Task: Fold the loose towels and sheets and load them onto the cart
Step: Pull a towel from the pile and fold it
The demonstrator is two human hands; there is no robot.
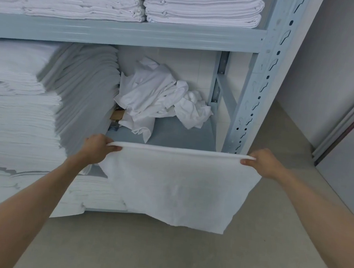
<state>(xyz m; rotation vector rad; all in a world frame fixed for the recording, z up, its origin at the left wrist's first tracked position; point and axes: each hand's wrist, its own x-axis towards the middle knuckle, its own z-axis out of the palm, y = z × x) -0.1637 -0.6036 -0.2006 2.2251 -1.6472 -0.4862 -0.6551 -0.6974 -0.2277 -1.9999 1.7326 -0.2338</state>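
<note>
Towel: you are holding a white towel [177, 184] stretched flat by its top edge in the lower middle of the frame, its body hanging down in front of the shelving, above the grey floor [157, 259].
Left hand: your left hand [98, 147] is pinching the towel's upper left corner, fingers curled over the edge and thumb underneath.
Right hand: your right hand [264, 163] is pinching the upper right corner the same way, fingers curled tight on the fabric.
Top edge: it is running taut and nearly level between your 2 hands.
Loose linen: a crumpled pile of white sheets [160, 101] is lying on the middle shelf [171, 133] at the centre of the frame, behind the towel and apart from it.
Folded stacks: tall stacks of folded white linen [20, 105] are sitting at the left of the frame, and more folded stacks [201, 6] are filling the shelf along the top.
Rack: the pale blue metal upright [264, 77] is rising at the right of centre.
Bottom shelf: more folded linen is lying at the lower left, below your left forearm.
</note>
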